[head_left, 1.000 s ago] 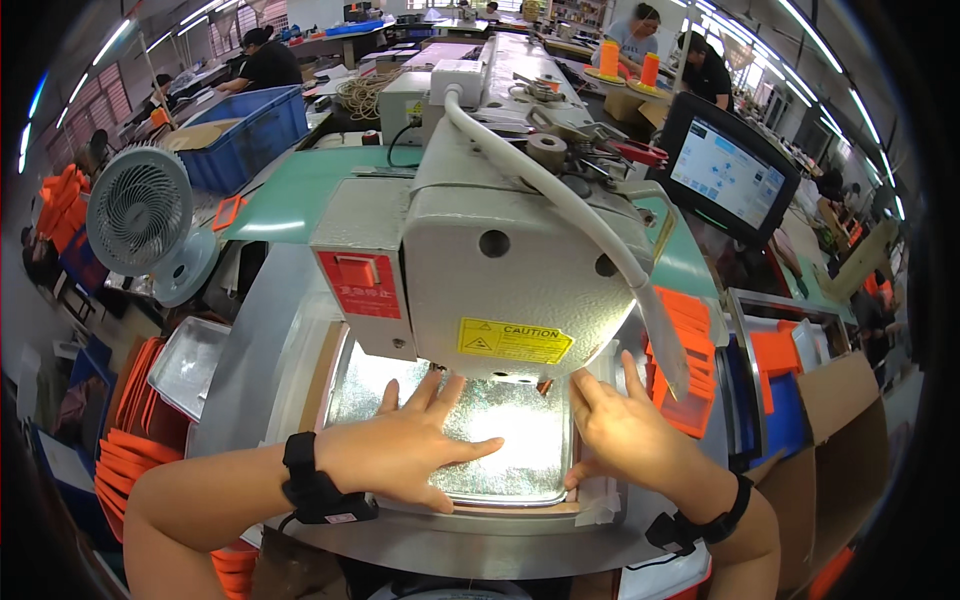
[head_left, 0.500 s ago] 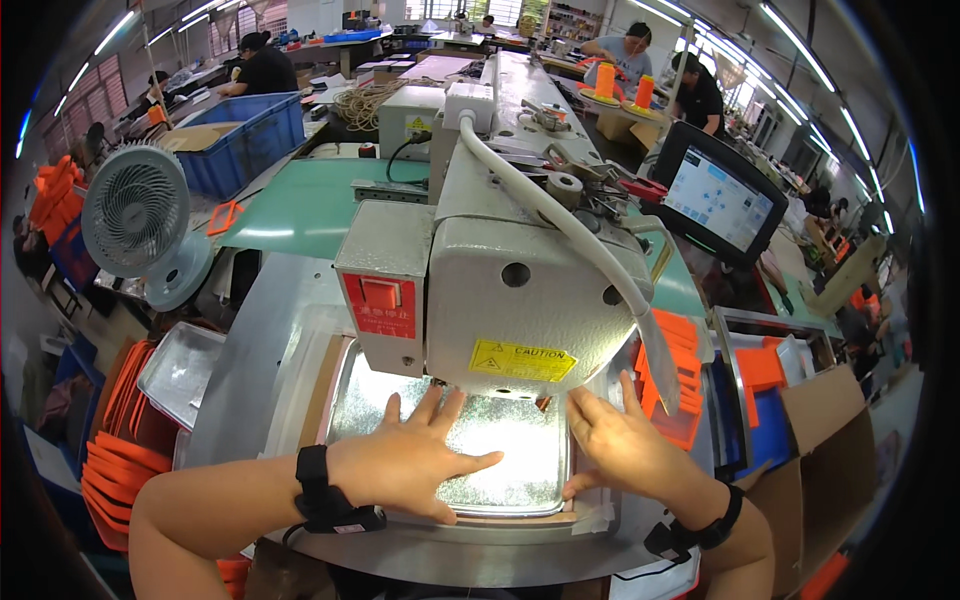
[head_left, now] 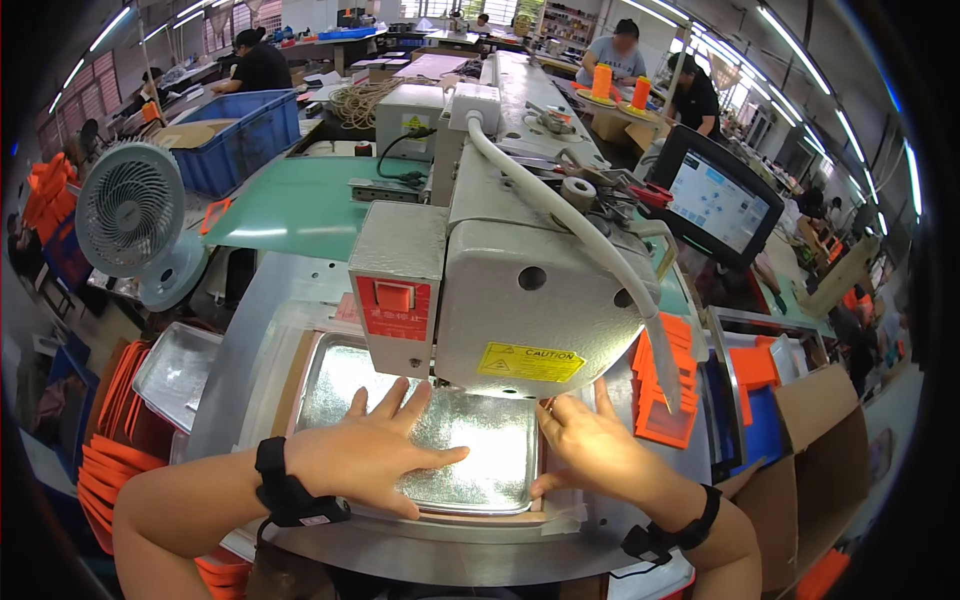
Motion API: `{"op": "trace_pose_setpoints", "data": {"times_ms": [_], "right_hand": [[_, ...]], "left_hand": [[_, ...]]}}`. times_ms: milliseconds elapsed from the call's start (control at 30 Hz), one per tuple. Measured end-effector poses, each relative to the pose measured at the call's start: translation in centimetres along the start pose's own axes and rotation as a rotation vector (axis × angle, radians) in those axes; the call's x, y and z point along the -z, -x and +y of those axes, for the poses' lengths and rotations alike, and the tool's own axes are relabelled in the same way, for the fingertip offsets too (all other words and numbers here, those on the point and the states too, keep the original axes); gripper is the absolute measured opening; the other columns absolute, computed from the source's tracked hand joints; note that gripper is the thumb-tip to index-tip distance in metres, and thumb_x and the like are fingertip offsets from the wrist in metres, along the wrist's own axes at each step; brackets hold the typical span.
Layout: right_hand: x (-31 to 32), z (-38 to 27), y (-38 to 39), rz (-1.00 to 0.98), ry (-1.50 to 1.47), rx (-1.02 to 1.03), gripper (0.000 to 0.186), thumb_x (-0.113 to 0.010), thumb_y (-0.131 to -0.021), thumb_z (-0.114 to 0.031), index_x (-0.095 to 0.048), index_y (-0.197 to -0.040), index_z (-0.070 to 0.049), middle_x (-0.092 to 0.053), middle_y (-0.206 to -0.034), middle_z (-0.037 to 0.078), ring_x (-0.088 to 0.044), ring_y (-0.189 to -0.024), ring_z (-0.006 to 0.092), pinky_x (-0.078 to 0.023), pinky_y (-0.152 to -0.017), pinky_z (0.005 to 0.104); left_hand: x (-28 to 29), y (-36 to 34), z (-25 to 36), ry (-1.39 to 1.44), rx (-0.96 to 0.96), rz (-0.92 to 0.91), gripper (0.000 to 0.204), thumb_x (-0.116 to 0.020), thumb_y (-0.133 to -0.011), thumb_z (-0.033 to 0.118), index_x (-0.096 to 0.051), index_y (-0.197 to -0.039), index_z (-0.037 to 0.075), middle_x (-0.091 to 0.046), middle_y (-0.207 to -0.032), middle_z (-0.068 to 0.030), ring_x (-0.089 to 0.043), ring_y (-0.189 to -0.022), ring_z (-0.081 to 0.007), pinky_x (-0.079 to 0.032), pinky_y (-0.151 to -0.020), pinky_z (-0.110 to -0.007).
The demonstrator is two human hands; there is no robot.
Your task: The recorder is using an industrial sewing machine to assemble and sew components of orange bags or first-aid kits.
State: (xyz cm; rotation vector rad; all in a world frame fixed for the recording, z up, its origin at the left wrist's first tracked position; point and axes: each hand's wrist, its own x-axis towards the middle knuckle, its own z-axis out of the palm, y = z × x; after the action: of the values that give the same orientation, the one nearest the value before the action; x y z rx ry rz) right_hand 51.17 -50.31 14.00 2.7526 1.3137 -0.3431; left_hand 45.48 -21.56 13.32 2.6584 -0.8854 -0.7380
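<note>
My left hand [head_left: 375,465] rests spread, palm down, on the left part of a silver rimmed panel [head_left: 475,470] lying in a frame with tan edges under the sewing machine head [head_left: 535,310]. My right hand [head_left: 595,455] is at the panel's right edge, thumb low and apart, index and middle fingers bent onto the edge near the head, little finger raised. A red switch [head_left: 393,297] sits on the box at the head's left. The needle area is mostly hidden behind the head. The frame lies on a curved metal plate [head_left: 450,550].
Orange pieces are stacked left [head_left: 110,480] and right [head_left: 665,380]. A silver tray [head_left: 175,370], fan [head_left: 130,210], blue crate [head_left: 230,140], monitor [head_left: 715,195] and cardboard box [head_left: 825,480] surround the machine. Other people [head_left: 610,60] work farther back.
The silver panel, with both my hands on it, has moved left relative to the machine head. The head sits farther right in the picture as the view shifts.
</note>
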Motion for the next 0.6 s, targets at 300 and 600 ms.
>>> {"op": "trace_pose_setpoints", "data": {"times_ms": [300,600], "right_hand": [[-0.2,0.2,-2.1,-0.037,0.055,0.024,0.107,-0.069,-0.071,-0.07,-0.049,-0.134,0.013,-0.064,-0.117,0.025,-0.062,-0.114,0.0372,-0.035,-0.108,0.0562],[-0.2,2.5,-3.8,0.085,-0.062,0.079,0.085,-0.074,-0.071,-0.067,-0.064,-0.116,0.004,-0.069,-0.103,0.019,-0.067,-0.096,0.0393,-0.053,-0.086,0.043]], "left_hand": [[0.0,0.4,-2.3,-0.044,0.006,0.022,0.089,-0.078,-0.074,0.055,-0.038,-0.153,0.04,-0.016,-0.155,-0.0394,-0.012,-0.146,-0.058,-0.018,-0.11,-0.076],[0.5,-1.9,-5.6,0.029,-0.053,0.052,0.089,-0.076,-0.073,0.059,-0.039,-0.152,0.042,-0.026,-0.162,-0.0185,-0.018,-0.151,-0.0414,-0.016,-0.11,-0.077]]}}
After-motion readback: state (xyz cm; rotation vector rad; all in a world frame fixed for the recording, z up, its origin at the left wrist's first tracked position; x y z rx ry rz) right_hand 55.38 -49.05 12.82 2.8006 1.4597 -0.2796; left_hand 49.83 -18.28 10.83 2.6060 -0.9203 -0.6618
